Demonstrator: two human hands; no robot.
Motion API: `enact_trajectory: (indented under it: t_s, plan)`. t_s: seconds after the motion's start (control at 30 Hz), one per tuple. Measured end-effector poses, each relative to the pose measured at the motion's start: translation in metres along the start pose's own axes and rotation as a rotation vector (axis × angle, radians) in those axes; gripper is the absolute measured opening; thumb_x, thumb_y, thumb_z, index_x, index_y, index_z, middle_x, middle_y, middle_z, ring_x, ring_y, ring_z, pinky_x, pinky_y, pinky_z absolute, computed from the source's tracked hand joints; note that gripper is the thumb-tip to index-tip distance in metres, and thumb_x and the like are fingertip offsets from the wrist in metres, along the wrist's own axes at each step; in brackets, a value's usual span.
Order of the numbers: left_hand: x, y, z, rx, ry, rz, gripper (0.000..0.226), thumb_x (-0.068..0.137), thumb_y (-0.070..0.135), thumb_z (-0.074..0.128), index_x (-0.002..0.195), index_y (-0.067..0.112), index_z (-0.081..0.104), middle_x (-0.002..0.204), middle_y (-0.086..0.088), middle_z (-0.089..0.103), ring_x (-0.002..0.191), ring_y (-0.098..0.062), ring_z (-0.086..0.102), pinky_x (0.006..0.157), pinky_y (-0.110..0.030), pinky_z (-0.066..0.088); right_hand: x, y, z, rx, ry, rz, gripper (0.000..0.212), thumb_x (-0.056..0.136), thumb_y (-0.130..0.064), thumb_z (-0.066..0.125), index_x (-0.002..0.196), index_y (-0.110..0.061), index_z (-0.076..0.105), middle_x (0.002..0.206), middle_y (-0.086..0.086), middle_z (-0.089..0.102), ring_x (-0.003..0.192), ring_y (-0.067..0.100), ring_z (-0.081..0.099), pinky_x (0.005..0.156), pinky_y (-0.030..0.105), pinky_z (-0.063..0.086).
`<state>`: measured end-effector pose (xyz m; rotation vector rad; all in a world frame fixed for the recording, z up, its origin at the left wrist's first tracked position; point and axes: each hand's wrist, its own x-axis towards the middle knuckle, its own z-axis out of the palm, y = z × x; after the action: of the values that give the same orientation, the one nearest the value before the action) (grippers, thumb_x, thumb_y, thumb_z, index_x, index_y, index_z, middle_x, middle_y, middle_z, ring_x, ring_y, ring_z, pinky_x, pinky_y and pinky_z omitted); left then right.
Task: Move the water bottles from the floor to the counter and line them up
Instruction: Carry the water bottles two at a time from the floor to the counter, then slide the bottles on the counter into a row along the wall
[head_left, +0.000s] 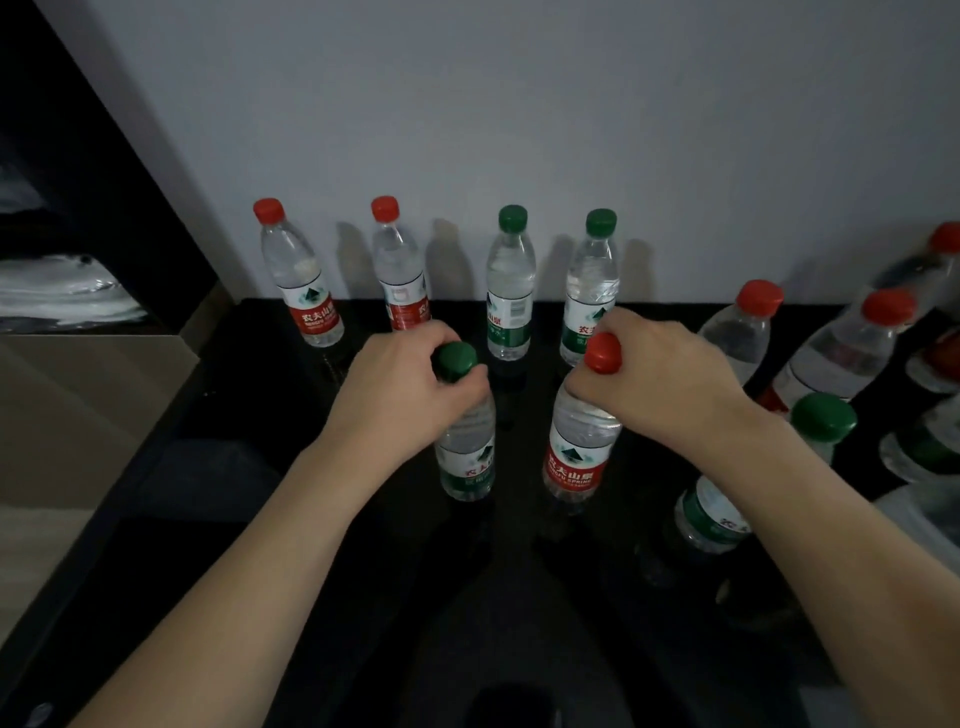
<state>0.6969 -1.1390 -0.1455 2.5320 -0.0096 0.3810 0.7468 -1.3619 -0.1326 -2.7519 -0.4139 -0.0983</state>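
Green-capped bottle (466, 441) and red-capped bottle (579, 441) are clasped by the necks, left grip (405, 389) and right grip (660, 384) curled tight, for setting toward the 12 o'clock row (511, 296) on the counter (363, 545)

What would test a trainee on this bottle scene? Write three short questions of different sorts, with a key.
1. True or false: the left hand grips a red-capped bottle.
2. Multiple choice: the back row against the wall reads, left to right: A) red, red, green, green caps; B) green, red, green, red; C) all red.
3. Short answer: where on the red-label bottle do the right hand's fingers hold?

Key: 1. False: it grips the green-capped bottle. 2. A. 3. At the neck, just under the cap.
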Motion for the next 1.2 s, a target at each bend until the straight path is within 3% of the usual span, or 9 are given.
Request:
enact_trajectory:
  t_s: [0.2,0.33,0.43,0.67,0.77,0.9,1.0,1.1,1.2]
  plan:
    - [-0.003,-0.004,0.009,0.078,0.022,0.052,0.023,0.084,0.047,0.066,0.086,0.025,0.062,0.071,0.008,0.063,0.06,-0.002,0.058,0.049,-0.025,0.045,-0.003,0.008,0.012,0.079,0.058,-0.03,0.027,0.073,-0.048,0.064,0.084,-0.026,0.053,0.076,-0.005,0.058,0.069,0.014,0.057,0.059,0.031,0.047]
    - [0.0,-0.001,0.013,0.08,0.06,0.028,0.023,0.086,0.044,0.067,0.076,0.026,0.058,0.065,0.006,0.06,0.05,0.004,0.056,0.04,-0.012,0.035,0.002,0.01,0.016,0.104,0.099,-0.085,0.029,0.077,-0.044,0.062,0.087,-0.019,0.055,0.082,0.002,0.059,0.074,0.019,0.06,0.069,0.038,0.053]
    - [0.0,0.005,0.021,0.029,0.087,0.038,0.026,0.088,0.037,0.069,0.071,0.022,0.056,0.062,0.006,0.057,0.047,0.015,0.051,0.039,-0.005,0.034,0.001,0.016,0.016,0.183,0.069,-0.091,0.029,0.08,-0.042,0.061,0.09,-0.016,0.055,0.083,0.006,0.063,0.071,0.019,0.061,0.064,0.036,0.054]
    - [-0.006,0.004,0.024,-0.064,0.083,-0.064,0.021,0.091,0.041,0.064,0.085,0.021,0.062,0.075,0.001,0.067,0.066,-0.009,0.066,0.056,-0.025,0.05,0.001,0.017,0.023,0.377,0.035,-0.039,0.023,0.083,-0.034,0.063,0.092,-0.014,0.056,0.075,0.005,0.066,0.065,0.018,0.065,0.062,0.036,0.058]
    - [-0.012,0.006,0.023,-0.086,0.091,-0.065,0.023,0.091,0.04,0.065,0.087,0.018,0.063,0.077,0.0,0.068,0.069,-0.012,0.066,0.057,-0.025,0.049,0.0,0.009,0.025,0.391,0.041,-0.022,0.022,0.084,-0.033,0.062,0.09,-0.013,0.059,0.076,0.006,0.067,0.072,0.02,0.067,0.068,0.038,0.056]
    - [-0.018,0.001,0.008,-0.145,-0.014,-0.094,0.049,0.073,0.065,0.071,0.097,0.022,0.068,0.086,0.006,0.071,0.076,-0.008,0.068,0.061,-0.023,0.05,-0.006,0.004,0.006,0.309,-0.057,0.014,0.034,0.085,-0.043,0.063,0.086,-0.009,0.058,0.079,0.007,0.064,0.068,0.019,0.062,0.058,0.032,0.05]
    - [-0.016,-0.011,-0.009,-0.188,0.05,-0.103,0.077,0.07,0.081,0.059,0.12,0.024,0.063,0.107,0.014,0.065,0.094,-0.005,0.062,0.078,-0.027,0.051,0.002,0.0,-0.017,0.047,0.111,0.018,0.059,0.083,-0.065,0.051,0.097,-0.007,0.048,0.081,0.003,0.055,0.067,0.018,0.051,0.062,0.03,0.038]
    - [0.001,-0.037,-0.03,-0.198,0.217,-0.15,0.046,0.085,0.053,0.063,0.116,0.019,0.064,0.101,0.01,0.063,0.094,-0.007,0.061,0.076,-0.024,0.048,0.024,-0.024,-0.04,0.062,0.304,-0.044,0.061,0.086,-0.054,0.046,0.123,-0.007,0.043,0.113,0.017,0.054,0.087,0.032,0.05,0.071,0.035,0.035]
    - [0.02,-0.063,-0.048,-0.085,0.274,-0.212,0.021,0.089,0.03,0.063,0.104,0.016,0.067,0.1,0.003,0.066,0.097,-0.018,0.063,0.083,-0.033,0.052,0.059,-0.064,-0.042,-0.004,0.23,-0.192,0.052,0.088,-0.041,0.048,0.128,-0.007,0.043,0.125,0.02,0.053,0.107,0.036,0.054,0.076,0.035,0.036]
